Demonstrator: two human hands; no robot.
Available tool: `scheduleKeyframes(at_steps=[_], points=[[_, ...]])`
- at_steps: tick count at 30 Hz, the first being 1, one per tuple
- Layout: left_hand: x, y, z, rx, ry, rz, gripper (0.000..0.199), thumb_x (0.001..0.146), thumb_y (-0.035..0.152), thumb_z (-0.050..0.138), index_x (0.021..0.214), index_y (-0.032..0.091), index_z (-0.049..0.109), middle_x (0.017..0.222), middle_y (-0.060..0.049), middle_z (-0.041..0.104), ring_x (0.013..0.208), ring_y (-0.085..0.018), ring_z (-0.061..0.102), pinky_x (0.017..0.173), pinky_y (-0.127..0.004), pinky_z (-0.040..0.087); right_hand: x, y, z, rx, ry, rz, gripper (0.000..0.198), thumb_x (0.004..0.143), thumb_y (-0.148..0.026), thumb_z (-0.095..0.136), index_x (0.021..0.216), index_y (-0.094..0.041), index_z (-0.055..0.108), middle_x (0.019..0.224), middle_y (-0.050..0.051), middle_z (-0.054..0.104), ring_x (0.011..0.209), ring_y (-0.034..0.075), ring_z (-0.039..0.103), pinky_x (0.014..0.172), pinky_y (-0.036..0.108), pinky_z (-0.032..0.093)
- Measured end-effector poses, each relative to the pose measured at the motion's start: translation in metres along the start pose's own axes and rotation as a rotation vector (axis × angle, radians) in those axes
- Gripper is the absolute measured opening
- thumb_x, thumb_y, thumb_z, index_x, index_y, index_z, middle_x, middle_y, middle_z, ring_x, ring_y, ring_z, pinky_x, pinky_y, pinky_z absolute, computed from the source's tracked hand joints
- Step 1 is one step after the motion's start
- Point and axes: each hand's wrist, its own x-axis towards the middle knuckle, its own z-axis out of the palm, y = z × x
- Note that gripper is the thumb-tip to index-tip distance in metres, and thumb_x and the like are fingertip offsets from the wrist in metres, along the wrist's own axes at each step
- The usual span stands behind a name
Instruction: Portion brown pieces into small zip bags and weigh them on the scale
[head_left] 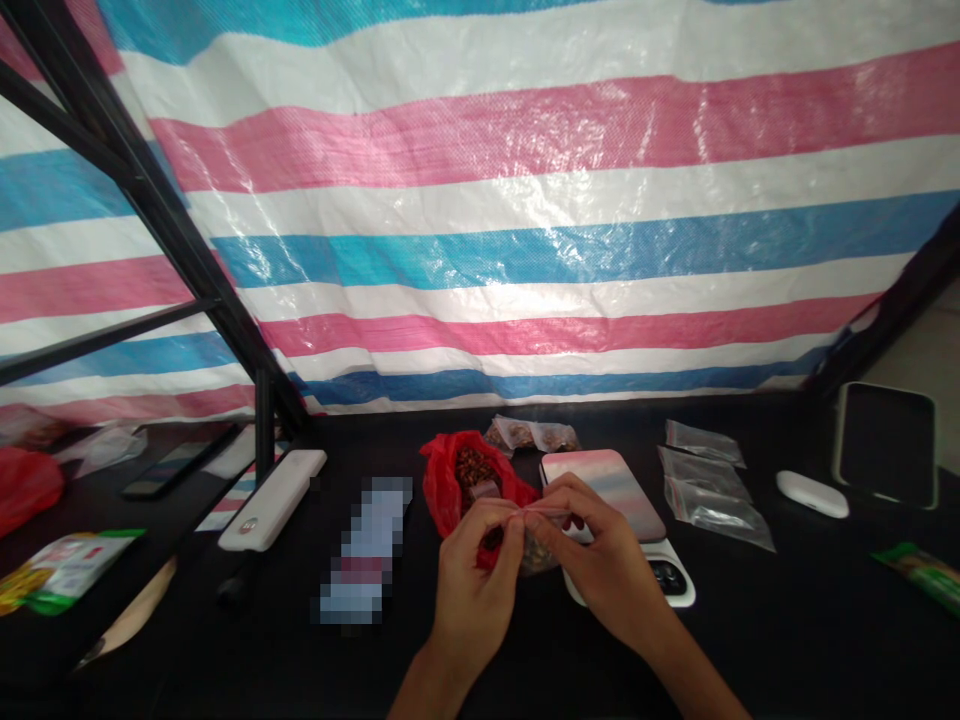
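Beside the red bag, the left hand is pinching its thumb and fingers on the small clear bag's top edge. That bag, hanging between the 2 hands, is probably handling light, limp and slippery, its rim offering the best hold; it is showing brownish contents. The right hand is pinching the rim too, overlapping the scale.
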Motion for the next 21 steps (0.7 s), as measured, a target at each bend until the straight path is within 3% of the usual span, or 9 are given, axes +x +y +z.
scheduleKeyframes(at_steps=[5,9,12,15,18,21], points=[[0.004,0.003,-0.005,-0.044,0.005,-0.031,0.021,0.093,0.023,0.064,0.074,0.018,0.068,0.076,-0.002,0.073,0.073,-0.014,0.070,0.069,-0.020,0.054,0.000,0.002,-0.008,-0.024,-0.041,-0.031,0.023,0.097,-0.032,0.061,0.080,-0.023,0.075,0.083,0.002,0.063,0.078,0.016,0.059,0.070,0.026,0.045],[0.002,0.005,-0.004,-0.028,0.023,0.009,0.024,0.094,0.023,0.063,0.072,0.018,0.069,0.074,-0.002,0.074,0.071,-0.014,0.071,0.064,-0.019,0.053,0.000,0.000,-0.006,-0.078,0.053,-0.118,0.021,0.093,-0.022,0.065,0.075,-0.024,0.074,0.078,0.001,0.063,0.074,0.015,0.060,0.068,0.026,0.045],[0.002,0.008,-0.002,-0.005,0.038,0.032,0.015,0.093,0.023,0.064,0.082,0.019,0.073,0.082,-0.003,0.076,0.077,-0.015,0.073,0.071,-0.020,0.056,0.001,-0.002,-0.003,-0.079,0.120,-0.156,0.018,0.092,-0.021,0.066,0.076,-0.024,0.075,0.079,0.000,0.064,0.073,0.014,0.060,0.067,0.025,0.047],[0.002,0.008,-0.001,0.012,0.059,0.015,0.007,0.090,0.021,0.068,0.085,0.019,0.073,0.081,-0.001,0.076,0.075,-0.014,0.072,0.072,-0.019,0.056,0.001,-0.003,-0.001,-0.035,0.085,-0.150,0.016,0.093,-0.025,0.067,0.081,-0.025,0.076,0.079,0.001,0.065,0.073,0.015,0.061,0.066,0.025,0.048],[0.002,0.006,-0.004,-0.042,0.091,-0.003,0.016,0.089,0.020,0.068,0.074,0.019,0.070,0.074,0.000,0.074,0.070,-0.012,0.071,0.067,-0.018,0.055,0.000,-0.002,0.002,0.006,0.016,-0.122,0.010,0.091,-0.025,0.070,0.083,-0.025,0.077,0.083,0.001,0.067,0.075,0.015,0.063,0.067,0.025,0.049],[0.002,0.005,-0.006,-0.087,0.061,0.024,0.019,0.089,0.020,0.069,0.070,0.019,0.070,0.075,-0.001,0.074,0.072,-0.013,0.071,0.070,-0.020,0.056,-0.003,-0.002,0.003,-0.017,0.029,-0.118,0.013,0.089,-0.021,0.070,0.077,-0.024,0.076,0.079,0.001,0.066,0.074,0.016,0.062,0.065,0.026,0.047]])
